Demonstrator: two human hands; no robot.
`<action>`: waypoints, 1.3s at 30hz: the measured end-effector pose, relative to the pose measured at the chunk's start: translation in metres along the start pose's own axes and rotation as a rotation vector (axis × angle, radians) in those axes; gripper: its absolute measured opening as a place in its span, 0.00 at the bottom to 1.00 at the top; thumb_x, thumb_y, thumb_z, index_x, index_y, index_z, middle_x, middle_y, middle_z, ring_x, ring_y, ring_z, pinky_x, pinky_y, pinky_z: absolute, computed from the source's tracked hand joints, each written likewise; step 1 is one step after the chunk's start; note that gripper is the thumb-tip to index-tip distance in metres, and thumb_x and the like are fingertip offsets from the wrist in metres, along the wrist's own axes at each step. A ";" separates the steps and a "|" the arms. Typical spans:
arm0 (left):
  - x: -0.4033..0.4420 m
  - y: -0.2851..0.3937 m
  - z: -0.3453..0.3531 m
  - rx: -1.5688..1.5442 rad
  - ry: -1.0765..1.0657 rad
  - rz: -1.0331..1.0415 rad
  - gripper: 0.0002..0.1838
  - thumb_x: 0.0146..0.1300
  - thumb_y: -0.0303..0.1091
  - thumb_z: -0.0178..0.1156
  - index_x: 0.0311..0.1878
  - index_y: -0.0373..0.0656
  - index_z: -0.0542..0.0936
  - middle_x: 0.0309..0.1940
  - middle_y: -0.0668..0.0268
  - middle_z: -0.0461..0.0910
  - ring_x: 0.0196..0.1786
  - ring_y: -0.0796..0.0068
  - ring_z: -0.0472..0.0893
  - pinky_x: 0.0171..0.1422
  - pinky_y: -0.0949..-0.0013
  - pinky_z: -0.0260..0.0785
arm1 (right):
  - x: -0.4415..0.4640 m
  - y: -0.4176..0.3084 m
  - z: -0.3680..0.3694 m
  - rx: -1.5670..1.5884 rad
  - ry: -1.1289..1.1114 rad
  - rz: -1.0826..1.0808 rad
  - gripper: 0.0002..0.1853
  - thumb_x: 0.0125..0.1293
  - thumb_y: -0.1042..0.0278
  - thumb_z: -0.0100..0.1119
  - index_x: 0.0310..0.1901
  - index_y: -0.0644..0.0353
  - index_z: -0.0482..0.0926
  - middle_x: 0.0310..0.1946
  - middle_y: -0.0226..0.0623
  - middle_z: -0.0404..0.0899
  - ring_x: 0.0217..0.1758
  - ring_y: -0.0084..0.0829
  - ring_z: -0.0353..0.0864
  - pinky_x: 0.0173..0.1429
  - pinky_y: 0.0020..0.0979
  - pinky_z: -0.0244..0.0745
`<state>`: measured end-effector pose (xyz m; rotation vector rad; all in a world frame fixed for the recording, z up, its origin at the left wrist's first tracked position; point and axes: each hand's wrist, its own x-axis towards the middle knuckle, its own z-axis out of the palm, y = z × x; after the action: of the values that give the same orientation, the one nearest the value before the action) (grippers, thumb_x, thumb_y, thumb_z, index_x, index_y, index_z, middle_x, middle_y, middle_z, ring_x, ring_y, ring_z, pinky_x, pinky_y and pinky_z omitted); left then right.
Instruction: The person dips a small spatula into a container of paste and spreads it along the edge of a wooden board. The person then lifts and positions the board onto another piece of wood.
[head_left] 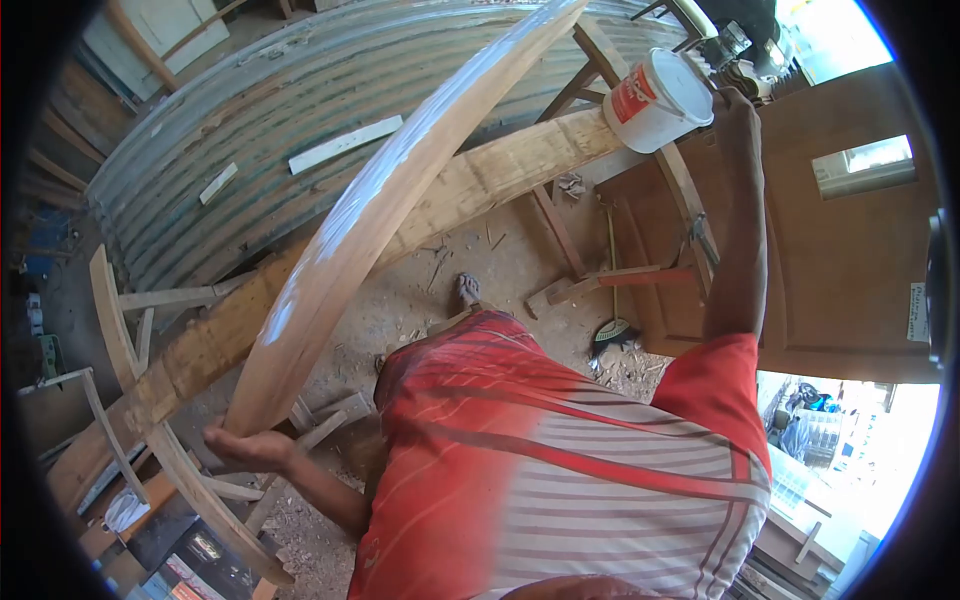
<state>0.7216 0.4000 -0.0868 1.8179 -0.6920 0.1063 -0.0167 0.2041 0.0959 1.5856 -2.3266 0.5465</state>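
Observation:
A long wooden board (345,265) slants up and across the view, with streaks of white, wet-looking coating along one side. My left hand (255,450) is at its lower end, palm up, with the fingers curled around the wood. A white plastic bucket (670,110) with a red label stands near the far end of a thick plank (500,170). At the bucket's right side is my right hand (738,108), its fingers closed by the rim; exactly what part they grip is partly hidden.
Wooden trestles (690,200) carry the plank. Corrugated metal sheets (230,150) lie behind, with two white-coated strips on them. A brown panelled door (800,260) stands at right. Wood shavings and a rake (613,330) are on the floor, near a foot (468,288).

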 end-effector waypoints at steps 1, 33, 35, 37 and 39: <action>0.004 -0.002 0.004 0.002 0.036 -0.009 0.31 0.83 0.59 0.43 0.40 0.36 0.76 0.40 0.54 0.76 0.45 0.60 0.78 0.52 0.53 0.73 | 0.021 0.025 0.013 -0.062 -0.067 -0.006 0.17 0.79 0.62 0.55 0.58 0.64 0.85 0.37 0.45 0.88 0.32 0.35 0.90 0.33 0.40 0.85; 0.012 -0.029 -0.009 -0.307 -0.011 -0.171 0.29 0.78 0.58 0.45 0.55 0.37 0.79 0.49 0.55 0.78 0.58 0.56 0.78 0.65 0.51 0.71 | 0.145 0.135 0.059 0.182 -0.817 -0.072 0.14 0.73 0.62 0.63 0.46 0.65 0.89 0.34 0.31 0.86 0.31 0.21 0.77 0.37 0.28 0.72; 0.012 -0.027 -0.007 -0.355 -0.013 -0.225 0.29 0.78 0.57 0.45 0.56 0.38 0.79 0.50 0.55 0.79 0.58 0.55 0.79 0.66 0.50 0.71 | 0.124 0.144 0.039 0.284 -0.670 0.031 0.14 0.74 0.62 0.63 0.48 0.64 0.89 0.33 0.28 0.84 0.32 0.20 0.75 0.38 0.27 0.71; 0.014 -0.029 -0.008 -0.396 -0.022 -0.280 0.28 0.79 0.56 0.44 0.57 0.40 0.80 0.52 0.56 0.80 0.59 0.55 0.79 0.66 0.49 0.70 | 0.102 0.148 0.024 0.346 -0.568 0.103 0.14 0.75 0.61 0.63 0.51 0.63 0.89 0.34 0.27 0.84 0.35 0.21 0.78 0.41 0.27 0.75; 0.016 -0.035 -0.012 -0.380 -0.097 -0.262 0.30 0.78 0.59 0.44 0.59 0.40 0.79 0.55 0.54 0.80 0.62 0.53 0.79 0.68 0.47 0.69 | 0.084 0.149 0.020 0.455 -0.508 0.180 0.15 0.76 0.60 0.62 0.54 0.62 0.88 0.38 0.28 0.84 0.39 0.22 0.81 0.45 0.26 0.77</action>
<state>0.7558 0.4106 -0.1056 1.5360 -0.4960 -0.2722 -0.1863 0.1747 0.0907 1.8984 -2.8976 0.8456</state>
